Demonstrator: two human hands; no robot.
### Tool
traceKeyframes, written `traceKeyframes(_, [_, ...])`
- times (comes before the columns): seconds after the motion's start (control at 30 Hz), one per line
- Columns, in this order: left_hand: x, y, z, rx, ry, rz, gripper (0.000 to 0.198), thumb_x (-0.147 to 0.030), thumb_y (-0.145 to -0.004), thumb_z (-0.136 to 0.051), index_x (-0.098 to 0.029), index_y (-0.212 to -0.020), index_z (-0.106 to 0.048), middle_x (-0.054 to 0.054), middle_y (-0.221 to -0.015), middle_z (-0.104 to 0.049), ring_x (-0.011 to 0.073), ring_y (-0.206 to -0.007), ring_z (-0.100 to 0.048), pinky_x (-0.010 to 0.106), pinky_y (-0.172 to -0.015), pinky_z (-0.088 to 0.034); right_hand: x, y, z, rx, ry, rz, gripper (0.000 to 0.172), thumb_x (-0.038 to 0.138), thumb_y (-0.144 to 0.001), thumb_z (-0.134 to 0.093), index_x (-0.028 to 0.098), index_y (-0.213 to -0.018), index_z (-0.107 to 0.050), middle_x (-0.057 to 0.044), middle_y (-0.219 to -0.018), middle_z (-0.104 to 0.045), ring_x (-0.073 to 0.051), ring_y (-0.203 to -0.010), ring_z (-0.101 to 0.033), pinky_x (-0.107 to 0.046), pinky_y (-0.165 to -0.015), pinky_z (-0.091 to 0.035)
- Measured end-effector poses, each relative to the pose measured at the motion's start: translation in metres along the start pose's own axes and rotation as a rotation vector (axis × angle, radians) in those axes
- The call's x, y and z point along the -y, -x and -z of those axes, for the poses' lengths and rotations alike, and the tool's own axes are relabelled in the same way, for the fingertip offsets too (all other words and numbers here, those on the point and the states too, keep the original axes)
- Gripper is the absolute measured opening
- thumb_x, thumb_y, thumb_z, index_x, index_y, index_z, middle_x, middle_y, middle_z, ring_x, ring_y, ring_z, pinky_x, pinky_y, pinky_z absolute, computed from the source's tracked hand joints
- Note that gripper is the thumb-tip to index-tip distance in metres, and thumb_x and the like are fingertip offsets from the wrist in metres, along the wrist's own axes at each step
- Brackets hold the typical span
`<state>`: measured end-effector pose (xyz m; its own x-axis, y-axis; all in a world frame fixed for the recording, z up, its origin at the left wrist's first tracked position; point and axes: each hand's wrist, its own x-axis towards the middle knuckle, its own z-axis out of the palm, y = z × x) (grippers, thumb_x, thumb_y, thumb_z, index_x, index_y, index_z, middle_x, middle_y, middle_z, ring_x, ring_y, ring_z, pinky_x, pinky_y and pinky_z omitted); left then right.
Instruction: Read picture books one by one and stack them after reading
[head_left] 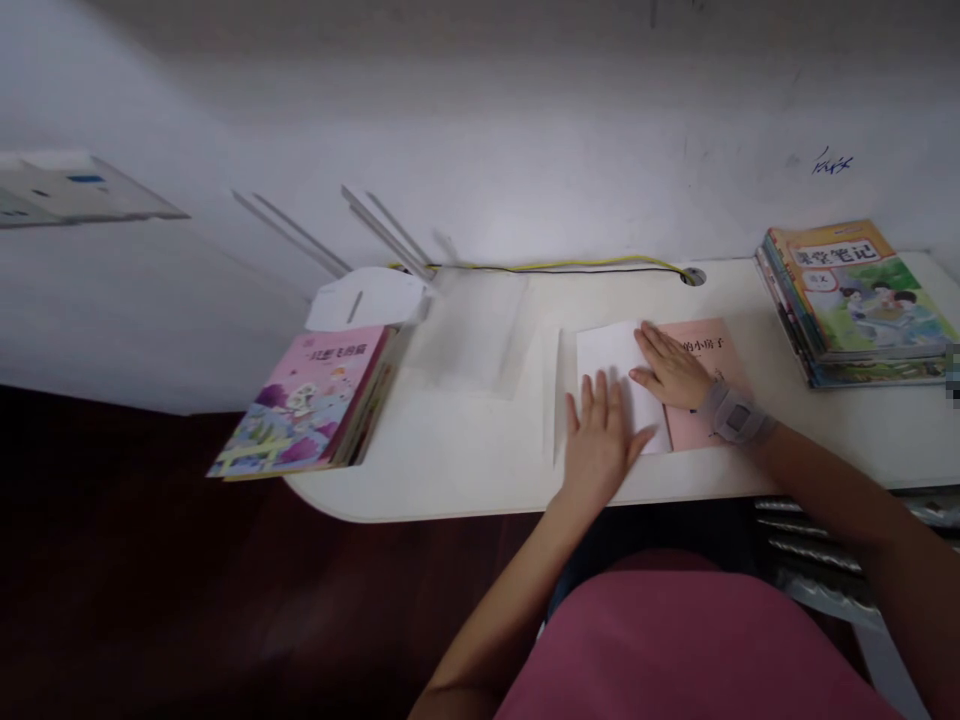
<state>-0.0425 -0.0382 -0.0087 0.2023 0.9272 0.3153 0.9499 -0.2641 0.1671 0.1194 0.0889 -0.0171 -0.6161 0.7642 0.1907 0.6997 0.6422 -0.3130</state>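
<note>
A thin pink booklet (709,350) lies on the white desk (465,450) in front of me, partly under a white sheet of paper (611,355). My left hand (600,435) lies flat on the sheet's near part, fingers stretched out. My right hand (671,368), with a grey watch on the wrist, rests flat where the sheet meets the pink booklet, fingers out and pointing left.
A stack of picture books (307,405) overhangs the desk's left end, with a white paper (367,298) behind it. Another stack of books (855,300) sits at the right. A yellow and black cable (570,265) runs along the wall. Clear plastic sheets (480,335) lie mid-desk.
</note>
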Motion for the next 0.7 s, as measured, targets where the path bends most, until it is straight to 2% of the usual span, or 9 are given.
traceKeyframes(0.1, [-0.030, -0.002, -0.001, 0.056, 0.031, -0.121, 0.071, -0.052, -0.093, -0.040, 0.000, -0.141, -0.035, 0.025, -0.149, -0.032, 0.0370, -0.142, -0.017, 0.056, -0.111, -0.026, 0.004, 0.001, 0.000, 0.015, 0.038, -0.018, 0.071, 0.053, -0.096, -0.025, 0.004, -0.147, -0.025, -0.020, -0.155, -0.021, -0.028, -0.144, -0.017, -0.048, -0.116, -0.021])
traceKeyframes(0.2, [-0.044, -0.003, -0.005, 0.067, -0.006, -0.119, 0.056, -0.038, -0.096, -0.038, -0.002, -0.139, -0.039, 0.023, -0.148, -0.034, 0.0366, -0.141, -0.022, 0.058, -0.111, -0.025, 0.000, 0.002, 0.000, 0.020, 0.028, -0.019, 0.068, 0.050, -0.097, -0.024, 0.006, -0.148, -0.024, -0.019, -0.155, -0.021, -0.027, -0.144, -0.017, -0.048, -0.116, -0.021])
traceKeyframes(0.27, [-0.044, -0.003, -0.008, 0.070, -0.033, -0.099, 0.052, -0.032, -0.096, -0.036, -0.003, -0.139, -0.040, 0.021, -0.148, -0.035, 0.0360, -0.140, -0.025, 0.058, -0.111, -0.025, -0.003, 0.002, 0.000, 0.014, 0.016, 0.004, 0.064, 0.046, -0.098, -0.024, 0.007, -0.148, -0.024, -0.017, -0.155, -0.024, -0.024, -0.144, -0.019, -0.047, -0.116, -0.021])
traceKeyframes(0.37, [-0.037, 0.001, -0.013, 0.096, -0.044, -0.077, 0.054, -0.035, -0.096, -0.037, -0.003, -0.139, -0.040, 0.022, -0.147, -0.037, 0.0364, -0.138, -0.030, 0.057, -0.110, -0.028, -0.005, 0.003, -0.001, 0.026, 0.029, 0.057, 0.060, 0.041, -0.097, -0.027, 0.007, -0.147, -0.028, -0.018, -0.154, -0.025, -0.024, -0.144, -0.018, -0.047, -0.116, -0.020])
traceKeyframes(0.47, [-0.032, 0.004, -0.016, 0.115, -0.043, -0.055, 0.056, -0.039, -0.096, -0.037, -0.005, -0.140, -0.039, 0.021, -0.146, -0.037, 0.0342, -0.139, -0.030, 0.056, -0.110, -0.028, -0.002, 0.005, -0.001, 0.049, 0.086, 0.085, 0.060, 0.040, -0.096, -0.034, 0.005, -0.145, -0.032, -0.020, -0.155, -0.022, -0.027, -0.144, -0.015, -0.049, -0.116, -0.019])
traceKeyframes(0.7, [-0.032, 0.005, -0.016, 0.135, -0.049, -0.043, 0.058, -0.040, -0.097, -0.034, -0.004, -0.142, -0.036, 0.023, -0.147, -0.034, 0.0328, -0.140, -0.029, 0.060, -0.110, -0.025, 0.005, 0.006, -0.001, 0.046, 0.173, 0.103, 0.062, 0.042, -0.096, -0.036, 0.004, -0.145, -0.031, -0.022, -0.154, -0.020, -0.030, -0.145, -0.012, -0.051, -0.115, -0.016])
